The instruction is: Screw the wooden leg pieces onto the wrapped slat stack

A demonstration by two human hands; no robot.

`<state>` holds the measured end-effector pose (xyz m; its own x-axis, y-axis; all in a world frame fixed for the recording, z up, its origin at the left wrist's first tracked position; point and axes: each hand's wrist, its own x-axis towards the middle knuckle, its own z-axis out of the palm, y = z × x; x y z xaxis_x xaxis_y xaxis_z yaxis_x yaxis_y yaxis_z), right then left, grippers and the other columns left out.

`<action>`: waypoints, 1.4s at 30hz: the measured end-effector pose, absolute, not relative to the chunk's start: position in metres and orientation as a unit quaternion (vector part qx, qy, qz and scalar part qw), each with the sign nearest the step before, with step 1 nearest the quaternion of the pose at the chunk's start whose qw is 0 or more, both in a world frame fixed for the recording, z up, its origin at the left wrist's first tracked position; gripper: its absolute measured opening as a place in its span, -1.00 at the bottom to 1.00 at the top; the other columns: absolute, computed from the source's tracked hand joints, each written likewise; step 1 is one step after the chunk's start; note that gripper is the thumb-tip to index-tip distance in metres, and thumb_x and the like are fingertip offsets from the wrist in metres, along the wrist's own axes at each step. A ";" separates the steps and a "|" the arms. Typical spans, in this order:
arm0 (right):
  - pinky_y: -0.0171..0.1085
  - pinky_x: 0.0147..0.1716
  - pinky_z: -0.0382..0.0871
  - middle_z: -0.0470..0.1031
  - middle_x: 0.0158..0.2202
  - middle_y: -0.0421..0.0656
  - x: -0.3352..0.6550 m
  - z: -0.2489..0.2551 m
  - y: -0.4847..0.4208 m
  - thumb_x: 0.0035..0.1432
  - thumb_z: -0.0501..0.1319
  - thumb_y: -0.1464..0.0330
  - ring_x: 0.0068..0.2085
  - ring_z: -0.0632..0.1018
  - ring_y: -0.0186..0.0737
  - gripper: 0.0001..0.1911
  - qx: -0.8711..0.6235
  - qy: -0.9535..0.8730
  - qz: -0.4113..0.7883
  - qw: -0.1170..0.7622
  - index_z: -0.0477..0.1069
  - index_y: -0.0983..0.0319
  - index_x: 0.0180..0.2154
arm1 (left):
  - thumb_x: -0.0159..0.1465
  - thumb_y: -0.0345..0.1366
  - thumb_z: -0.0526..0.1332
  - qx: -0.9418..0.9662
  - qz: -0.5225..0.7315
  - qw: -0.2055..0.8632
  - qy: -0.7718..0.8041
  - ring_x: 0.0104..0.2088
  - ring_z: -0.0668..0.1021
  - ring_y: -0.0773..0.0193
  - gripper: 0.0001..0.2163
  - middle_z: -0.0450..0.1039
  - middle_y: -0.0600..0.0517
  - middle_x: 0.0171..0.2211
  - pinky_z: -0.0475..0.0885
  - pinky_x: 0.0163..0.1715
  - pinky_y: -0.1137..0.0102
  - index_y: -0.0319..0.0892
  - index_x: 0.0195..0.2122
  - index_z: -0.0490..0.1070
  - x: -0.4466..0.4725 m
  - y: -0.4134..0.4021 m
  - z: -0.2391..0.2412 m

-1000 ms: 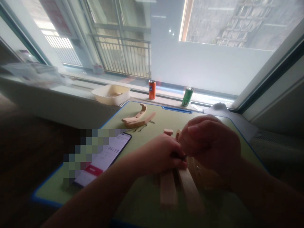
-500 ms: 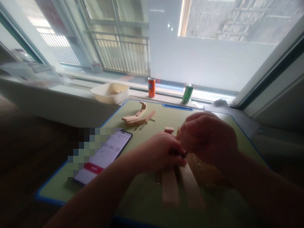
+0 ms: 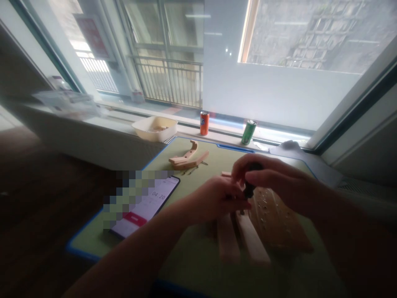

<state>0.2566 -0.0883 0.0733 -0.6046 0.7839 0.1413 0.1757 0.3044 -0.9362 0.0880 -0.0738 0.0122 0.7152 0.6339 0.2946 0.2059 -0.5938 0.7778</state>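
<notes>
well, right hand holds 1 dark tool by 2 straight wooden bars.

On the table, a phone lies left of 2 bars; 2 cans stand behind.

The green table bears wooden pieces, screws and a phone.

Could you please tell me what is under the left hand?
Two pale wooden bars emerge from under the left hand, their near ends in view. The hand covers the stretch beneath it, so whether they join there cannot be seen.
</notes>
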 end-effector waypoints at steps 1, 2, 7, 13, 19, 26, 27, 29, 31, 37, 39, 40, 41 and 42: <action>-0.29 -0.32 0.37 0.45 -0.26 -0.15 0.263 0.078 -0.090 0.09 0.16 0.33 -0.25 0.46 -0.25 -0.80 -0.335 -0.786 0.425 0.299 0.40 0.20 -0.20 | 0.16 -0.24 0.21 0.852 0.283 0.368 0.240 -0.39 0.40 0.38 -0.80 0.38 0.07 -0.50 0.32 -0.27 0.46 -0.26 -0.53 0.41 0.088 -0.074 0.013; -0.28 -0.28 0.38 0.45 -0.19 -0.14 0.270 0.082 -0.090 0.08 0.17 0.36 -0.21 0.47 -0.24 -0.70 -0.342 -0.815 0.368 0.289 0.37 0.16 -0.09 | 0.17 -0.25 0.19 0.858 0.282 0.361 0.233 -0.40 0.40 0.40 -0.80 0.38 0.08 -0.50 0.31 -0.24 0.46 -0.26 -0.53 0.42 0.089 -0.074 0.014; -0.27 -0.35 0.40 0.50 -0.16 -0.20 0.297 0.094 -0.090 0.08 0.19 0.35 -0.25 0.52 -0.20 -0.56 -0.362 -0.883 0.192 0.228 0.31 0.01 0.03 | 0.21 -0.28 0.15 0.868 0.260 0.370 0.206 -0.40 0.41 0.41 -0.82 0.41 0.06 -0.46 0.30 -0.25 0.47 -0.25 -0.44 0.46 0.088 -0.073 0.016; -0.35 -0.50 0.33 0.54 -0.36 -0.26 0.285 0.099 -0.097 0.01 0.25 0.28 -0.42 0.51 -0.31 -0.77 -0.367 -0.897 0.068 0.235 0.50 0.06 -0.21 | 0.19 -0.29 0.17 0.859 0.264 0.389 0.202 -0.33 0.44 0.37 -0.84 0.42 0.01 -0.39 0.35 -0.28 0.45 -0.26 -0.36 0.49 0.084 -0.075 0.018; -0.33 -0.48 0.34 0.53 -0.38 -0.21 0.274 0.091 -0.097 0.03 0.23 0.31 -0.45 0.49 -0.31 -0.66 -0.373 -0.883 0.057 0.278 0.44 0.12 -0.09 | 0.02 -0.23 0.32 0.779 0.425 0.395 0.237 -0.54 0.36 0.50 -0.72 0.39 0.03 -0.37 0.34 -0.56 0.54 -0.24 -0.26 0.46 0.084 -0.079 0.014; -0.35 -0.60 0.20 0.46 -0.55 -0.27 0.280 0.089 -0.094 -0.05 0.29 0.26 -0.58 0.41 -0.37 -0.88 -0.398 -0.872 -0.081 0.275 0.49 0.12 -0.39 | 0.18 -0.35 0.18 0.801 0.396 0.399 0.209 -0.41 0.42 0.45 -0.87 0.38 -0.01 -0.31 0.38 -0.44 0.54 -0.26 -0.27 0.45 0.091 -0.081 0.017; -0.35 -0.60 0.20 0.46 -0.56 -0.27 0.279 0.089 -0.095 -0.04 0.29 0.25 -0.58 0.40 -0.37 -0.88 -0.398 -0.870 -0.094 0.274 0.49 0.12 -0.40 | 0.19 -0.36 0.16 0.800 0.390 0.405 0.210 -0.41 0.42 0.46 -0.87 0.38 -0.01 -0.30 0.37 -0.45 0.55 -0.26 -0.27 0.44 0.091 -0.081 0.016; -0.33 -0.56 0.26 0.49 -0.50 -0.23 0.277 0.088 -0.097 -0.01 0.27 0.25 -0.55 0.43 -0.34 -0.85 -0.393 -0.873 -0.100 0.270 0.49 0.13 -0.34 | 0.17 -0.34 0.19 0.791 0.396 0.412 0.219 -0.46 0.41 0.49 -0.86 0.37 0.01 -0.31 0.36 -0.49 0.57 -0.27 -0.27 0.43 0.092 -0.082 0.015; -0.28 -0.47 0.33 0.53 -0.36 -0.15 0.275 0.087 -0.099 0.02 0.24 0.24 -0.45 0.50 -0.25 -0.74 -0.381 -0.882 -0.095 0.261 0.47 0.15 -0.20 | 0.11 -0.30 0.26 0.777 0.422 0.409 0.228 -0.50 0.40 0.50 -0.83 0.36 0.04 -0.37 0.37 -0.50 0.56 -0.28 -0.31 0.42 0.093 -0.081 0.013; -0.13 -0.17 0.39 0.44 -0.03 -0.08 0.274 0.087 -0.102 0.15 0.09 0.38 -0.08 0.48 -0.07 -0.57 -0.307 -0.913 -0.044 0.264 0.26 0.11 0.08 | 0.15 -0.37 0.21 0.768 0.407 0.446 0.212 -0.48 0.41 0.48 -0.88 0.37 0.04 -0.39 0.36 -0.50 0.56 -0.28 -0.30 0.44 0.091 -0.083 0.017; -0.15 -0.20 0.41 0.48 -0.08 -0.11 0.274 0.087 -0.101 0.14 0.10 0.40 -0.13 0.51 -0.11 -0.62 -0.307 -0.911 -0.020 0.274 0.32 0.09 0.02 | 0.17 -0.36 0.18 0.765 0.392 0.466 0.209 -0.51 0.38 0.49 -0.87 0.36 0.04 -0.43 0.34 -0.54 0.56 -0.29 -0.29 0.44 0.091 -0.084 0.018; -0.17 -0.23 0.42 0.51 -0.14 -0.12 0.273 0.086 -0.100 0.13 0.12 0.39 -0.18 0.53 -0.12 -0.66 -0.314 -0.907 -0.012 0.281 0.37 0.10 -0.03 | 0.16 -0.34 0.19 0.758 0.395 0.473 0.213 -0.52 0.37 0.49 -0.85 0.36 0.05 -0.45 0.33 -0.54 0.56 -0.29 -0.28 0.44 0.091 -0.084 0.017; -0.19 -0.27 0.43 0.53 -0.19 -0.13 0.272 0.085 -0.098 0.11 0.16 0.37 -0.23 0.54 -0.14 -0.72 -0.325 -0.900 -0.008 0.291 0.42 0.11 -0.10 | 0.13 -0.32 0.22 0.747 0.404 0.478 0.222 -0.53 0.37 0.49 -0.83 0.36 0.06 -0.46 0.33 -0.55 0.56 -0.29 -0.27 0.43 0.092 -0.084 0.016; -0.21 -0.31 0.43 0.54 -0.25 -0.14 0.271 0.084 -0.097 0.08 0.20 0.35 -0.28 0.54 -0.16 -0.76 -0.339 -0.892 -0.007 0.300 0.45 0.12 -0.16 | 0.09 -0.29 0.26 0.735 0.416 0.482 0.235 -0.53 0.37 0.49 -0.80 0.36 0.07 -0.47 0.32 -0.55 0.56 -0.29 -0.28 0.42 0.093 -0.084 0.014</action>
<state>0.2714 -0.0969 0.0842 -0.5902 0.5996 0.5405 0.6085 0.7704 -0.1902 0.0929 -0.0840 0.0143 0.5443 0.7457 0.3843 -0.0559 -0.4248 0.9036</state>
